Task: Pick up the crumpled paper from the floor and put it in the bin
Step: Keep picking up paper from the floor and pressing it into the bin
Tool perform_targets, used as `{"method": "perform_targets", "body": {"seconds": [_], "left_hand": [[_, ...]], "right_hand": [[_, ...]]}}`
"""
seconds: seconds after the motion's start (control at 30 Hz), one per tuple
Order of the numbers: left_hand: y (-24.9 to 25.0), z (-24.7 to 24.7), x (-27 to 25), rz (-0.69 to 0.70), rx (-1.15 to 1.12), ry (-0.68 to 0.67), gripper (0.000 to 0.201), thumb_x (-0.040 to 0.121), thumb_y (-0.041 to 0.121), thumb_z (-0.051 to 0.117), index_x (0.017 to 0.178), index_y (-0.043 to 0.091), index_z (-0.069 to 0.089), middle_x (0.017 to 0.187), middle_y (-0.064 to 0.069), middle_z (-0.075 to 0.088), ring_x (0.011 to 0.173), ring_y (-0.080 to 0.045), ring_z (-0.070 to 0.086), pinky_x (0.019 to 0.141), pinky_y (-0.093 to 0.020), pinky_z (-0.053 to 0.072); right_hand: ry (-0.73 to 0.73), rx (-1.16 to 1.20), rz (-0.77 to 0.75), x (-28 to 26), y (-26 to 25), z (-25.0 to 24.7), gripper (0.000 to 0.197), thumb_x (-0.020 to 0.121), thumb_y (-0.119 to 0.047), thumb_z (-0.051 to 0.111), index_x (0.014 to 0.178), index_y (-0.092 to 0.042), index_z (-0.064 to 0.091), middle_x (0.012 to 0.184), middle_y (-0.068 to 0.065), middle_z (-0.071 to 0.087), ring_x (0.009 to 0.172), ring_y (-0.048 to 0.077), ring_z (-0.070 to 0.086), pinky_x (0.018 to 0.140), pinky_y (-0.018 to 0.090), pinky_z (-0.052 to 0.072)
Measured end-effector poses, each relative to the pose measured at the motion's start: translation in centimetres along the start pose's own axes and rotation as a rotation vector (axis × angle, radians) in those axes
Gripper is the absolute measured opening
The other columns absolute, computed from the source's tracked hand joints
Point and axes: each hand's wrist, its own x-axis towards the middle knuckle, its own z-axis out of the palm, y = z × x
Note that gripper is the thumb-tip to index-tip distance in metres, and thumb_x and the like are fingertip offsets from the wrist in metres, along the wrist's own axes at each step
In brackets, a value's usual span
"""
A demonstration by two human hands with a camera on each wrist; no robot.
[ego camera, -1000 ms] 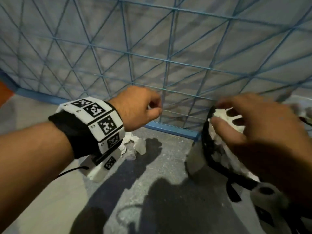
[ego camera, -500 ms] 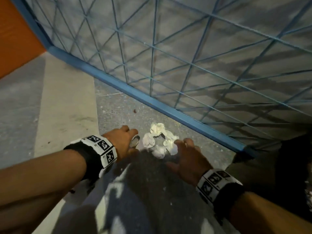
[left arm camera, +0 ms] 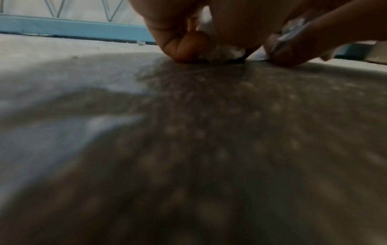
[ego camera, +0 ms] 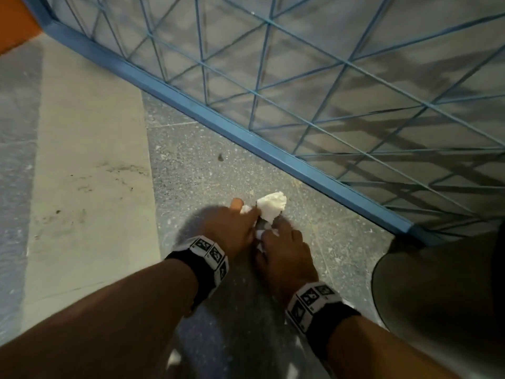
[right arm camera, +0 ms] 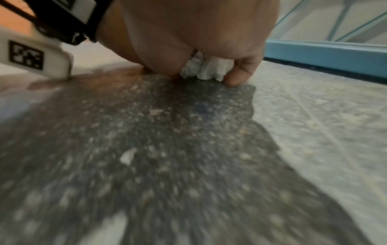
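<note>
Several crumpled white paper pieces (ego camera: pixel 271 206) lie bunched on the speckled grey floor near a blue fence rail. My left hand (ego camera: pixel 246 216) is down on the floor at the left of the bunch, fingers curled round some paper (left arm camera: pixel 220 49). Close against it on the right, my right hand (ego camera: pixel 270 235) curls over more of the paper (right arm camera: pixel 209 68), fingertips touching the floor. One lump sticks out beyond both hands toward the fence. The bin (ego camera: pixel 426 291) shows as a dark rounded shape at the lower right; its opening is out of view.
A blue wire-mesh fence (ego camera: pixel 314 86) on a blue bottom rail (ego camera: pixel 273 151) runs diagonally just behind the paper. A pale concrete strip (ego camera: pixel 87 173) lies to the left, with an orange surface (ego camera: pixel 13 20) at the top left corner.
A second ago my right hand was at the bin and my left hand was raised. Both hands have since come down to the floor and closed in on the paper bunch.
</note>
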Motion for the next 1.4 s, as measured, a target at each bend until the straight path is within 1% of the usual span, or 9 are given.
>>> {"method": "perform_targets", "body": {"seconds": [0.1,0.33,0.5,0.63,0.77,0.9,1.03,1.23,1.4], "left_hand": [[-0.8,0.5,-1.0,0.058,-0.067,-0.046,0.048,0.092,0.041,0.039,0.138,0.029,0.033,0.123,-0.009,0.043,0.102,-0.026,0.053,0.082,-0.033,0.042],[-1.2,-3.7,-1.5,0.086,-0.231,0.057,0.028,0.085,0.024,0.056,0.112,0.018,0.053,0.133,-0.003,0.041,0.096,-0.028,0.061,0.085,-0.04,0.05],[3.9,-4.1,4.3,0.164,-0.029,-0.044,0.039,0.08,0.029,0.061,0.117,0.022,0.049,0.149,-0.004,0.014,0.099,-0.034,0.058,0.085,-0.041,0.051],[5.3,-1.8,6.2,0.028,-0.028,-0.07,0.033,0.085,0.029,0.058,0.116,0.018,0.05,0.13,-0.01,0.034,0.098,-0.036,0.056,0.082,-0.039,0.049],[5.9,-2.1,4.6,-0.019,-0.008,-0.108,0.035,0.082,0.029,0.063,0.113,0.018,0.051,0.117,-0.014,0.043,0.098,-0.037,0.056,0.083,-0.039,0.049],[9.9,-6.1,0.7,0.297,-0.152,0.035,0.036,0.082,0.026,0.065,0.115,0.017,0.053,0.114,-0.013,0.048,0.098,-0.034,0.055,0.084,-0.036,0.045],[17.2,-14.4,-3.2,0.565,-0.373,0.278,0.049,0.081,0.029,0.067,0.126,0.022,0.048,0.107,0.001,0.046,0.092,-0.017,0.048,0.079,-0.023,0.033],[29.7,-22.0,-6.3,0.95,-0.334,0.381,0.046,0.083,0.033,0.063,0.126,0.02,0.048,0.114,0.001,0.048,0.096,-0.011,0.046,0.082,-0.02,0.032],[34.9,-17.8,-4.7,0.763,0.214,0.015,0.045,0.085,0.033,0.056,0.124,0.015,0.043,0.125,-0.014,0.038,0.107,-0.04,0.05,0.087,-0.044,0.042]], "right_hand": [[-0.07,0.008,-0.075,-1.1,1.6,-0.3,0.03,0.09,-0.041,0.046,0.114,-0.025,0.053,0.13,0.005,0.045,0.106,0.027,0.051,0.083,0.038,0.047],[-0.358,0.05,-0.134,-3.8,3.7,-2.8,0.032,0.088,-0.044,0.049,0.117,-0.03,0.05,0.13,-0.004,0.043,0.11,0.018,0.054,0.091,0.029,0.044],[-0.368,0.117,-0.111,-9.3,3.8,-5.3,0.029,0.089,-0.042,0.05,0.114,-0.029,0.049,0.121,-0.004,0.045,0.105,0.016,0.05,0.086,0.028,0.04],[-0.217,0.206,-0.089,-12.7,4.4,-8.2,0.02,0.088,-0.042,0.051,0.105,-0.032,0.053,0.096,-0.013,0.04,0.08,0.005,0.043,0.067,0.008,0.031],[0.01,0.261,-0.016,-15.0,4.3,-11.7,0.013,0.086,-0.039,0.05,0.092,-0.028,0.049,0.093,-0.011,0.045,0.086,0.015,0.052,0.067,0.022,0.034],[0.104,0.211,-0.063,-17.1,3.1,-16.9,0.027,0.085,-0.047,0.049,0.102,-0.027,0.047,0.103,-0.002,0.046,0.084,0.017,0.05,0.07,0.034,0.046],[0.252,0.158,-0.071,-21.0,3.7,-23.9,0.02,0.085,-0.046,0.054,0.098,-0.031,0.05,0.095,-0.009,0.044,0.074,0.004,0.044,0.06,0.017,0.034],[0.806,0.06,0.37,-25.1,13.8,-28.9,0.028,0.079,-0.036,0.057,0.099,-0.016,0.057,0.092,-0.001,0.047,0.086,0.018,0.047,0.07,0.023,0.028],[0.443,0.203,0.539,-22.9,18.6,-24.2,0.046,0.084,-0.032,0.061,0.123,-0.01,0.05,0.119,0.015,0.051,0.112,0.032,0.046,0.093,0.032,0.034]]}}
